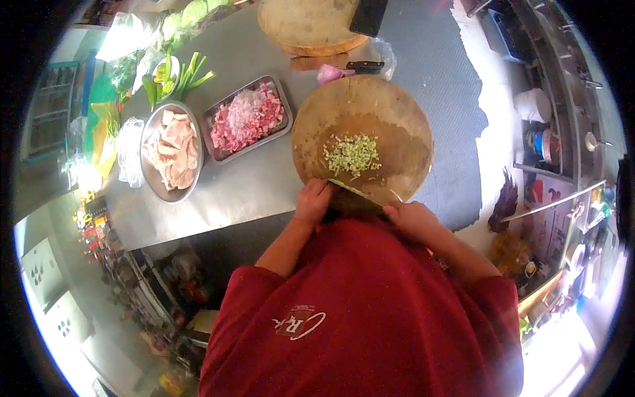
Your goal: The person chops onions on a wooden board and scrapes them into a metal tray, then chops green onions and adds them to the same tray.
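A round wooden chopping board (403, 122) lies in front of me, with a small heap of finely chopped pale-green vegetable (352, 155) on it. At its near edge is a cleaver (354, 200) with a dark, wide blade; green bits cling along its upper edge. My right hand (411, 220) is closed at the cleaver's right end, where the handle is mostly hidden. With closed fingers, my left hand (313, 200) pinches the blade's left end.
Left of the board stand a tray of diced and minced meat (246, 119) and a metal bowl of pale meat pieces (173, 155). Beyond are green onions (188, 76), a purple onion (329, 73), a black-handled knife (365, 67) and a second chopping board (304, 23) bearing a dark cleaver (368, 16).
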Demonstrator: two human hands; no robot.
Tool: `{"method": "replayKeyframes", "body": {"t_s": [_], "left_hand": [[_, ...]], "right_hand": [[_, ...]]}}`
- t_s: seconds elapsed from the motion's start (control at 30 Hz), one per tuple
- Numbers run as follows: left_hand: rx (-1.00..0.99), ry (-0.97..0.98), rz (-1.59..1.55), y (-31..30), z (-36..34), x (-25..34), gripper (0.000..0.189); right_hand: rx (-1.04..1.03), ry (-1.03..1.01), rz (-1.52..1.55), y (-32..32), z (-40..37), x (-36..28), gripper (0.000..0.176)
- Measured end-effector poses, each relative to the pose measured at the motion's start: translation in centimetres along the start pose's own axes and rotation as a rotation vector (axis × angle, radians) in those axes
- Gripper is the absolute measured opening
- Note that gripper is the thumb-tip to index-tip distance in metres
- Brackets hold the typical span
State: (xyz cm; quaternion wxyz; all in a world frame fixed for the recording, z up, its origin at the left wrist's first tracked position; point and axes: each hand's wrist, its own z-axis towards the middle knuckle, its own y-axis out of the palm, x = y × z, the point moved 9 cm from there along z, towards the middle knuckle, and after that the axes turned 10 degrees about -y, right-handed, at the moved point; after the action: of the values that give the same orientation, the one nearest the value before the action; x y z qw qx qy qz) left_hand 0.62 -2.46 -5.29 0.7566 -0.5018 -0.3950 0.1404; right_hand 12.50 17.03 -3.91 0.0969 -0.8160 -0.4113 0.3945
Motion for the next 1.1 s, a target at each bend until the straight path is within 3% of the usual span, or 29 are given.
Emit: {"method": "replayKeyframes", "body": {"t_s": [0.07, 0.4, 0.6, 0.87, 0.93, 1.1], "left_hand": [[0.107, 0.022, -0.049, -0.6, 0.5, 0.4, 0.016], [0.095, -0.007, -0.103, -0.8, 0.7, 0.7, 0.012], [0.101, 0.045, -0.04, -1.3, 0.0, 1.2, 0.016], [0.016, 0.069, 0.038, -0.9, -0.8, 1.5, 0.036], [0.002, 0.061, 0.029, -0.7, -0.2, 1.8, 0.036], [0.016, 0.019, 0.053, 0.1, 0.8, 2.2, 0.033]], "right_hand": [[-0.021, 0.011, 0.005, 0.0, -1.2, 1.0, 0.054], [0.126, -0.053, 0.112, -0.5, -1.3, 0.8, 0.052], [0.125, -0.076, 0.084, -0.6, -0.6, -0.1, 0.051], [0.132, -0.03, 0.128, 0.4, -0.4, 0.5, 0.051], [0.251, -0.057, 0.189, -0.5, -0.6, 0.5, 0.051], [0.249, -0.076, 0.142, -0.9, -0.4, 0.5, 0.051]]}}
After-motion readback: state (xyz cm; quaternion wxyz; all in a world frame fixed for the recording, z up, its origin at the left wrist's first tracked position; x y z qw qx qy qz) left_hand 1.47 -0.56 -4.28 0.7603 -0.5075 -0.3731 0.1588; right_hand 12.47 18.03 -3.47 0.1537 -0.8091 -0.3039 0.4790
